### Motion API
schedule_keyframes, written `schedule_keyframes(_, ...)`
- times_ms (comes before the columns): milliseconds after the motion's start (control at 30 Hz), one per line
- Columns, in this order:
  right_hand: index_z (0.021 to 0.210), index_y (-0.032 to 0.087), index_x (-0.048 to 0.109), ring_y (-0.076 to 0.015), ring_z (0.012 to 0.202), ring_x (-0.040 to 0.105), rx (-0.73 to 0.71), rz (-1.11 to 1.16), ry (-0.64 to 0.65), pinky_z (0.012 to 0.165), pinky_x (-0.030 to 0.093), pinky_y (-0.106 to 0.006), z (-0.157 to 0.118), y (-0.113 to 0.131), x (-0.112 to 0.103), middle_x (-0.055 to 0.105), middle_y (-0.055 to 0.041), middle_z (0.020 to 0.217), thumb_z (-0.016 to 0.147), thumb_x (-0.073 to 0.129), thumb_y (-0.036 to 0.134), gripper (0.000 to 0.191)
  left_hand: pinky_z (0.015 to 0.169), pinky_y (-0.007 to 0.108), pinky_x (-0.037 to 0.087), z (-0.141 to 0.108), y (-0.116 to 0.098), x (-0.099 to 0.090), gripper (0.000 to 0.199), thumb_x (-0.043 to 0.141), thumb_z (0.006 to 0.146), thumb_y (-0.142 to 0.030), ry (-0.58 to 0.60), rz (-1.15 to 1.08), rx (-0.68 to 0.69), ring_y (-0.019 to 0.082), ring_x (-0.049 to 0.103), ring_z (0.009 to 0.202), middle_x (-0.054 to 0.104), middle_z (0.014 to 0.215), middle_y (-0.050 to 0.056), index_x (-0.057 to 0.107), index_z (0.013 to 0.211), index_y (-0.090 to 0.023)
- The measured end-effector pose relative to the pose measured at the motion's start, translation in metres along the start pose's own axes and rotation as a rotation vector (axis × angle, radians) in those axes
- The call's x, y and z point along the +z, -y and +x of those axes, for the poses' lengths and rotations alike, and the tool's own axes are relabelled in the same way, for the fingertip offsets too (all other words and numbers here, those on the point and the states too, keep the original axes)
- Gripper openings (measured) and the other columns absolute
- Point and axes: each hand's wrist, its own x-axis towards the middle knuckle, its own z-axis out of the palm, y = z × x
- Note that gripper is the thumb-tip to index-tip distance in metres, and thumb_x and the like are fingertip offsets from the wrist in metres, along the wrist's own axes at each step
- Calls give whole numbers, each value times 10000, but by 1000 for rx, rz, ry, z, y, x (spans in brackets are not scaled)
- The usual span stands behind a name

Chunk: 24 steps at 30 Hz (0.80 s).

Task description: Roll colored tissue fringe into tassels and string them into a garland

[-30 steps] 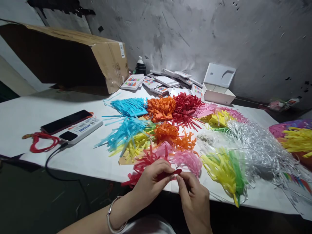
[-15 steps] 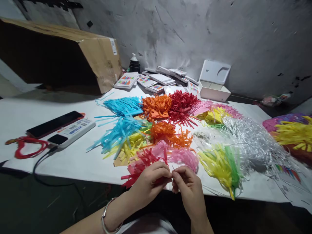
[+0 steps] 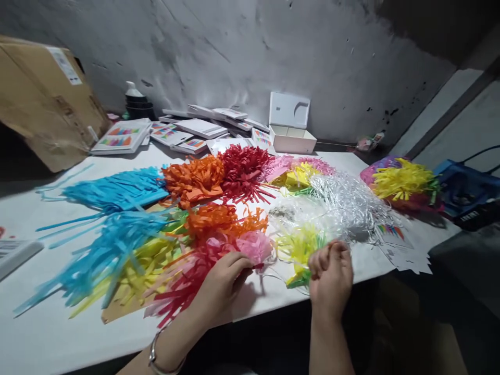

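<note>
My left hand is closed around a red tissue-paper tassel; its strips fan out to the left and a small red end shows past the fingertips. My right hand is raised to the right, fingers pinched together; what they hold, if anything, is too small to make out. Just behind it lies a yellow-and-green tassel, with thin white string on the table beside it. A pink tassel lies right behind my left hand.
Blue, orange and dark red tassels spread across the white table. Silver tinsel heaps at right. Behind are flat white packs, an open white box and a cardboard carton.
The view has swung right. My hands, which met at the fingertips with a thin needle-like sliver between them, are now apart; my right hand has pulled away to the right.
</note>
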Motion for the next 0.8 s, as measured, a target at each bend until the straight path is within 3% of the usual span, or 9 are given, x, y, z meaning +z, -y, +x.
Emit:
schedule_keyframes(67, 869, 214, 559, -55, 423, 241, 134, -57, 111, 403, 222, -163, -13, -14, -1, 301, 118, 545, 935, 613, 447, 247, 773, 315, 525, 4, -2, 2, 237, 471, 943, -127, 59, -17, -17, 218, 640, 874, 692, 994, 109, 692, 1001, -190)
schedule_keyframes(133, 932, 197, 607, -64, 474, 309, 253, -128, 242, 446, 284, -170, -29, -31, -2, 338, 99, 580, 933, 611, 449, 251, 817, 323, 538, 3, -7, -3, 241, 508, 932, -145, 103, -54, -29, 229, 649, 938, 686, 1067, 125, 694, 1077, -194)
schedule_keyframes(233, 1109, 193, 625, -84, 554, 440, 358, -217, 458, 524, 400, -200, -52, -50, -2, 507, 50, 679, 936, 602, 451, 311, 875, 316, 541, -3, -14, -26, 263, 574, 910, -174, 117, -136, -20, 236, 651, 1025, 677, 1150, 127, 698, 1137, -222)
schedule_keyframes(333, 1208, 201, 603, -111, 610, 562, 407, -310, 663, 590, 496, -246, -73, -62, 6, 659, -21, 860, 957, 556, 480, 379, 884, 309, 530, -12, -7, -65, 175, 579, 929, -212, -59, -132, -60, 223, 668, 996, 717, 1061, 92, 731, 1013, -233)
schedule_keyframes(467, 970, 187, 653, -167, 652, 660, 409, -473, 912, 605, 542, -270, -87, -82, 12, 698, -44, 775, 966, 474, 564, 418, 830, 323, 525, -30, 32, -130, 211, 591, 918, -369, -412, 81, -314, 243, 670, 958, 729, 992, 84, 719, 895, -204)
schedule_keyframes(533, 944, 190, 639, -172, 577, 649, 340, -629, 821, 549, 523, -263, -77, -93, 8, 678, -25, 666, 960, 441, 606, 461, 756, 319, 523, -40, 55, -162, 269, 557, 911, -410, -470, 243, -448, 250, 666, 926, 723, 990, 94, 709, 913, -188)
schedule_keyframes(633, 994, 206, 625, -178, 496, 609, 143, -837, 465, 512, 495, -280, -49, -101, -3, 672, -15, 649, 947, 429, 627, 467, 771, 347, 519, -46, 81, -196, 296, 506, 918, -373, -460, 427, -525, 258, 661, 909, 711, 1002, 118, 706, 954, -158)
schedule_keyframes(700, 965, 221, 640, -209, 565, 641, -15, -944, 339, 551, 502, -310, -37, -100, -8, 716, -60, 769, 918, 462, 639, 457, 835, 366, 514, -39, 91, -203, 270, 504, 929, -317, -410, 463, -509, 257, 660, 940, 709, 1022, 122, 714, 959, -151)
schedule_keyframes(800, 933, 234, 658, -268, 729, 686, -170, -1039, 304, 626, 512, -336, -46, -97, -6, 740, -100, 890, 890, 491, 641, 442, 888, 342, 513, -14, 105, -191, 169, 573, 920, -217, -253, 470, -454, 226, 665, 957, 720, 986, 94, 732, 929, -161)
